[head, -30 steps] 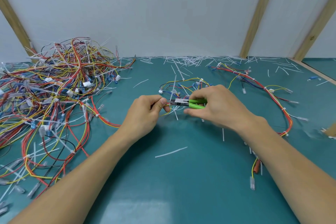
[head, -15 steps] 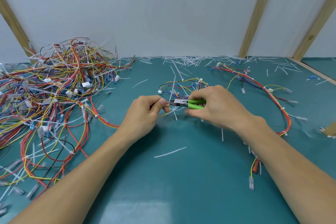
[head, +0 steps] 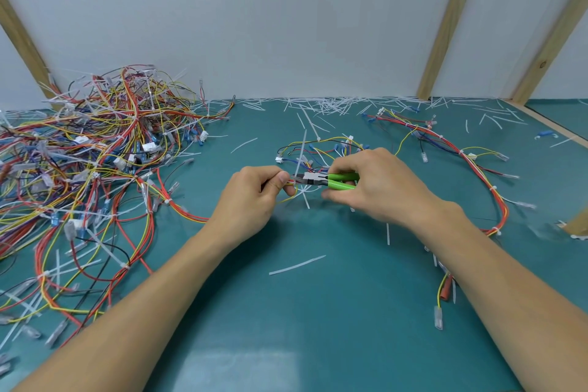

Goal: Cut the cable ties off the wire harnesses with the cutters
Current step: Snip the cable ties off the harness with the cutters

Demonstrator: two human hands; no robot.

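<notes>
In the middle of the teal mat, my left hand (head: 256,192) pinches a red and yellow wire bundle of a small harness (head: 321,149) between thumb and forefinger. My right hand (head: 370,184) grips the green-handled cutters (head: 324,181), whose metal jaws point left and sit at the bundle right beside my left thumb. A white cable tie (head: 302,156) stands up from the wires at the jaws. Whether the jaws are closed on it is too small to tell.
A big tangled pile of harnesses (head: 95,162) fills the left of the mat (head: 318,312). Another long harness (head: 471,175) loops at the right. Cut white tie pieces (head: 327,103) lie scattered along the back wall and one strip (head: 297,264) lies between my forearms.
Both hands have stayed nearly in place at the bundle; the cutters' jaws have edged slightly left, closer to my left thumb.
</notes>
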